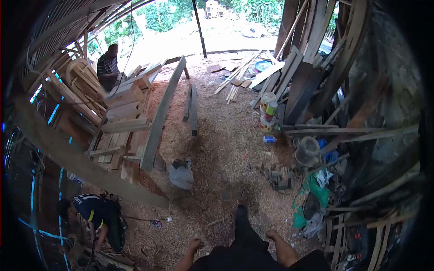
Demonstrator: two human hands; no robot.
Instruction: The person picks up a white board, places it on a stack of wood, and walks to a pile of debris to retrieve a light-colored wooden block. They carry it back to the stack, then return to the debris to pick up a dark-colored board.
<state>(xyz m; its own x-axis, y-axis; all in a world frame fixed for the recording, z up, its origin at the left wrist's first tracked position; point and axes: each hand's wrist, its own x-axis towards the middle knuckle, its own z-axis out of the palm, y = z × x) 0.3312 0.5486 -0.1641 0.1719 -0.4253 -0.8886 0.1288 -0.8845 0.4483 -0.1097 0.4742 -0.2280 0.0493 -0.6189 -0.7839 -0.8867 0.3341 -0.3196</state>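
Note:
My left hand (195, 244) hangs low in front of my body, fingers loosely curled, and nothing shows in it. On the other side, my right hand (272, 234) is also curled, with no object visible in it. Neither touches anything; below both lies a dirt floor (221, 158) strewn with wood shavings. My dark-clad leg (244, 226) reaches forward between them. Nearest my right hand are green plastic bags (300, 218). A small white-tipped item (169, 219) with a cord lies left of my left hand.
At left, a person (97, 217) bends over wood; another person (108, 67) sits beyond stacked planks (126, 97). A long beam (162, 113) leans on the workbench. A grey sack (181, 174), metal machine part (278, 177), clear bucket (307, 151) and paint cans (267, 113) stand around the floor.

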